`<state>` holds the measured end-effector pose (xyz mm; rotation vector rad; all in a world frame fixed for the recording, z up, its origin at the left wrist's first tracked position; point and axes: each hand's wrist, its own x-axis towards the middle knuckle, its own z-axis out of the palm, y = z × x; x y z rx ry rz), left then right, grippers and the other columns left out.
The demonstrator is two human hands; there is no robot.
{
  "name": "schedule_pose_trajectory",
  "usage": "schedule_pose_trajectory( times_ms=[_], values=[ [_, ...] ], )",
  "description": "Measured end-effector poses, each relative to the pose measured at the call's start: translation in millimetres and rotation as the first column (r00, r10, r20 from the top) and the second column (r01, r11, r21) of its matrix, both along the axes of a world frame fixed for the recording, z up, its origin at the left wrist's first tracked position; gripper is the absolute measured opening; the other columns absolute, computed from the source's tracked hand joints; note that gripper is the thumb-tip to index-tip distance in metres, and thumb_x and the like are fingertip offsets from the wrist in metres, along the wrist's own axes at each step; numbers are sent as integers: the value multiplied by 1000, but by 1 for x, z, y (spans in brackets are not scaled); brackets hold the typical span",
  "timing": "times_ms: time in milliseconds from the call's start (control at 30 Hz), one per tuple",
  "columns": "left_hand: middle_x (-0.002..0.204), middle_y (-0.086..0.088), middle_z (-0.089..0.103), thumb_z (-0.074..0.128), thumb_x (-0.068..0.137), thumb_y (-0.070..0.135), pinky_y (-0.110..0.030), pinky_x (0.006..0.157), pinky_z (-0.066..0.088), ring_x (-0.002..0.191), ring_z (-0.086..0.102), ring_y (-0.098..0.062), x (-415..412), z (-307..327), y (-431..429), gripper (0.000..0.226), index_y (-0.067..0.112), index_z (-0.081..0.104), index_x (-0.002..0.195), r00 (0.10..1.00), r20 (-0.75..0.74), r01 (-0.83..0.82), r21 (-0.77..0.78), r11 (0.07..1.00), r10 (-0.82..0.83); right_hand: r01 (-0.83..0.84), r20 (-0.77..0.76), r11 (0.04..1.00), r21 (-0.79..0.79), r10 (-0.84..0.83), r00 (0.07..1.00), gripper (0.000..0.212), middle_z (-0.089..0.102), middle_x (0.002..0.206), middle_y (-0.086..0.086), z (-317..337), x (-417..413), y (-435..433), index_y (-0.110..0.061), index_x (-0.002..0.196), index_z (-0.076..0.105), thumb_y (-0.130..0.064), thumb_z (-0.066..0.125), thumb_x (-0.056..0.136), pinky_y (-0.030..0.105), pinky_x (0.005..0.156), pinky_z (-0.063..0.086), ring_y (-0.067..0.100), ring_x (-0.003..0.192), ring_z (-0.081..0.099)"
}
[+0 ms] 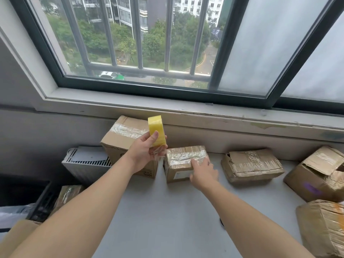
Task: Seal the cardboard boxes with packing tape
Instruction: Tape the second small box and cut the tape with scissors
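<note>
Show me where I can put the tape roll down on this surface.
Bare grey surface runs from the small box toward you, bordered on the right by the wrapped box. Crowded: the back row and the right edge.

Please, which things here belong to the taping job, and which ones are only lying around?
For the job: yellow tape roll, held by the left hand; small box under the right hand; tall box; crumpled box; torn-open box.

Just lying about: grey ribbed appliance; black crate.
</note>
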<state>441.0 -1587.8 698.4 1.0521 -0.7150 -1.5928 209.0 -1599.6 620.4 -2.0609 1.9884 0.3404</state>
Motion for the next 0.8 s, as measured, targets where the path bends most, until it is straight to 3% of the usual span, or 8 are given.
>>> schedule_pose_trajectory(
  times_ms=[167, 333, 500, 633, 800],
  values=[
    [105, -7, 73, 65, 91, 37, -38, 75, 62, 87, 72, -25, 15, 2, 4, 43, 10, 65, 125, 1000, 12, -22, -11, 1000, 22, -57, -16, 997, -44, 56, 998, 40, 27, 152, 9, 2, 1, -12, -28, 129, 48, -33, 64, 93, 51, 106, 37, 38, 143, 27],
    [109, -7, 73, 65, 91, 37, -41, 80, 61, 89, 72, -26, 23, -1, 6, 46, 10, 64, 128, 999, -6, -50, 1, 999, 50, -80, -13, 996, 43, 81, 997, 59, 33, 150, 11, -8, 8, -18, -21, 149, 34, -26, 59, 96, 49, 106, 44, 45, 144, 30],
    [110, -8, 73, 64, 91, 37, -39, 78, 62, 91, 71, -26, 19, -2, 5, 42, 12, 65, 125, 998, -33, -53, -1, 999, 53, -91, -154, 987, 133, 111, 982, 80, 12, 164, 24, -13, 20, -24, -14, 164, 3, -27, 50, 100, 54, 109, 39, 56, 147, 18],
    [111, -8, 72, 65, 91, 38, -38, 77, 63, 91, 71, -25, 19, 1, 3, 43, 12, 65, 125, 999, -20, -45, -3, 999, 45, -49, -173, 992, 115, 68, 982, 83, 21, 158, 22, -11, 26, -29, -16, 164, 4, -24, 52, 97, 48, 99, 43, 50, 137, 32],
    [110, -7, 73, 65, 90, 38, -37, 77, 62, 91, 72, -25, 17, 2, 2, 43, 13, 65, 125, 1000, -13, -28, -5, 1000, 28, -108, -16, 983, 146, 112, 994, 75, 14, 165, 19, -3, 25, -28, -23, 162, 12, -33, 52, 99, 54, 108, 39, 52, 146, 20]
  ],
)
